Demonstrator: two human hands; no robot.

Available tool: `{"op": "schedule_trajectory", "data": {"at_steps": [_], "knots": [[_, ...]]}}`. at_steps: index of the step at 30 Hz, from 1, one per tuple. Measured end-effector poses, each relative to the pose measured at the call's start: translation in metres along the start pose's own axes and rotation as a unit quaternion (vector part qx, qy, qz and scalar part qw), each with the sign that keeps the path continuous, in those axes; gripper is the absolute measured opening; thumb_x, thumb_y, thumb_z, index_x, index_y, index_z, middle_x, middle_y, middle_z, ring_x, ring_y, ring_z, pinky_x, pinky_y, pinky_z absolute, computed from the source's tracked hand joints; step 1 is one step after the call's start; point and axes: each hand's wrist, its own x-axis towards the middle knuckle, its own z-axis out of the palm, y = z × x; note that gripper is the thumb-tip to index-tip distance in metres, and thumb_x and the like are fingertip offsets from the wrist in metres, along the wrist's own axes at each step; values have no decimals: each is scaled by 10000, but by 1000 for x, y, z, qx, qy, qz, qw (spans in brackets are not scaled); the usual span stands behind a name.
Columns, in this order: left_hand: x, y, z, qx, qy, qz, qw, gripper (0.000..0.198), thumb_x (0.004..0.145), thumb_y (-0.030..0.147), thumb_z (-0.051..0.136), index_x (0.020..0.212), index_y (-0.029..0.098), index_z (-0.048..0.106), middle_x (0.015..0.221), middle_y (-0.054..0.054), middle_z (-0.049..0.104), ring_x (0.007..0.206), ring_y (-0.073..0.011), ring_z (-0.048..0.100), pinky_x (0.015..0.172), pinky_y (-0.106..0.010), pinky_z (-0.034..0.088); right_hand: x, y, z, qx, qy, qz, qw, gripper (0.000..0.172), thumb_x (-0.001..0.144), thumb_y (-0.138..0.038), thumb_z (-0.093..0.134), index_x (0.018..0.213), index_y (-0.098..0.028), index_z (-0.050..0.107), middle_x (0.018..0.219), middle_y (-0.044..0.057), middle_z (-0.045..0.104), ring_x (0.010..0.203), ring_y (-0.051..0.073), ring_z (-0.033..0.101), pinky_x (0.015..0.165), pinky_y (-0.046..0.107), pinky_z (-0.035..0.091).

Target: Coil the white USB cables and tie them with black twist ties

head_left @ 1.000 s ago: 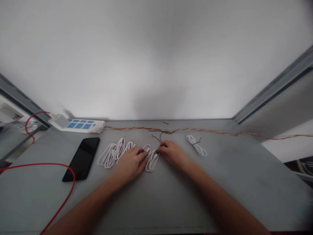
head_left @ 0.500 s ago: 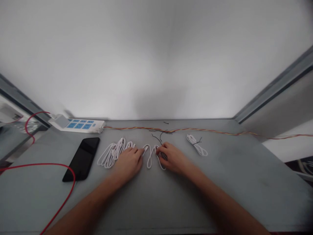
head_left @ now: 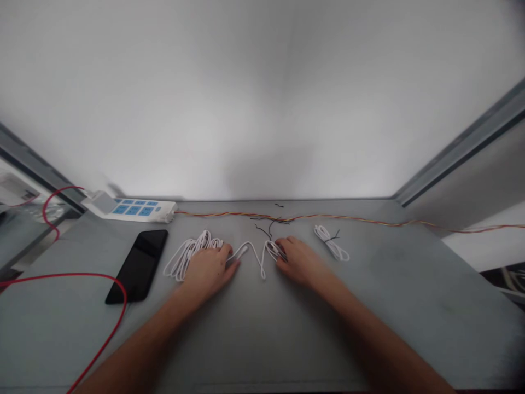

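Note:
A loosely zigzagged white charging cable [head_left: 261,268] lies on the grey table between my hands, with one connector [head_left: 243,251] near my left fingers. My left hand [head_left: 207,269] rests palm down, its thumb and index finger apart, partly covering a pile of white cables [head_left: 180,261]. The white cable runs into the gap beside that thumb. My right hand [head_left: 301,260] has its fingertips closed on the looped right end of the same cable. Right of it lies a folded white cable bundle [head_left: 332,242] bound with a black twist tie [head_left: 333,238].
A black phone [head_left: 137,266] lies at left, crossed by a red cable [head_left: 118,284]. Behind it stands a white power strip [head_left: 162,210] with blue sockets. Twisted red-yellow wires [head_left: 353,218] run along the back, near loose black twist ties [head_left: 262,230]. A white wall [head_left: 262,109] rises behind.
My right hand has moved slightly right with the cable end, drawing the loops wider. My left thumb and index finger have spread apart, off the connector, and that hand has shifted a little left.

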Motion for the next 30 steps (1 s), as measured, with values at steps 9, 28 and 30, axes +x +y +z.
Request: {"op": "schedule_trajectory", "data": {"at_steps": [9, 28, 30], "knots": [[0, 1, -1, 20, 1, -65, 998, 330, 896, 252, 387, 1182, 177, 532, 784, -105, 711, 709, -312, 690, 570, -359, 452, 1, 3, -9, 61, 28, 55, 996, 122, 808, -171, 472, 895, -172, 557, 906, 93, 658, 767, 195, 598, 607, 268, 358], [1, -1, 9, -35, 44, 17, 998, 314, 919, 362, 449, 1042, 159, 654, 961, -110, 674, 874, -257, 642, 769, -361, 480, 6, 10, 3, 288, 31, 8, 957, 301, 856, -366, 503, 1114, -212, 513, 836, 14, 651, 695, 159, 595, 596, 250, 426], [2, 1, 8, -46, 27, 9, 999, 296, 916, 312, 436, 1045, 155, 651, 963, -110, 670, 863, -253, 647, 747, -354, 483, 6, 12, 5, 298, 25, -2, 954, 329, 875, -367, 484, 1171, -223, 463, 825, 5, 648, 651, 150, 589, 575, 246, 425]]}}
